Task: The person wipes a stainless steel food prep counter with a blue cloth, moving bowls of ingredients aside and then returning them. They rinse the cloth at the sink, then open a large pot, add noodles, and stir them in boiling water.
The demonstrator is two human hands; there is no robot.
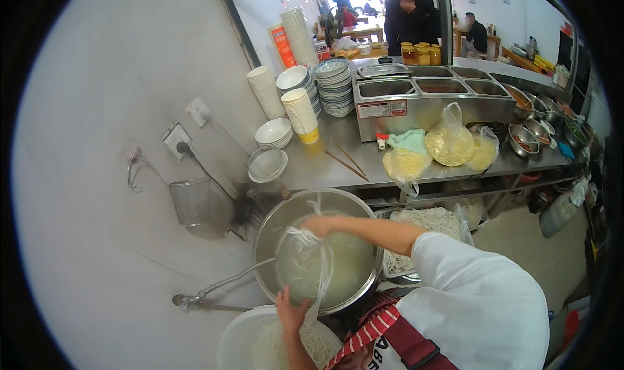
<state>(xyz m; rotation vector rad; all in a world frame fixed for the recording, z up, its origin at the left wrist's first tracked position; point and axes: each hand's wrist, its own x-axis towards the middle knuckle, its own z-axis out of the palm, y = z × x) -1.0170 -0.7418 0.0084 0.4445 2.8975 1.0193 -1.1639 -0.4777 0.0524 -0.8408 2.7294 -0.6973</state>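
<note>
My right hand (318, 225) grips a bunch of white noodles (325, 267) above a large round metal pot (369, 277) of cloudy liquid. The strands hang down from it over the pot's near rim. Lower down, my left hand (292, 311) is spread, fingers apart, beside the hanging strands; whether it touches them I cannot tell. Below it a white plastic tub (231, 338) holds more noodles (319, 345). A tray of noodles (429, 219) stands to the right of the pot.
A metal tap (195, 299) reaches from the wall over the pot's left rim. Behind the pot, a steel counter (312, 170) carries chopsticks (346, 165), stacked bowls (336, 87), paper cups (300, 114), bagged yellow noodles (449, 141) and food pans (390, 88). A person (412, 19) stands beyond the counter.
</note>
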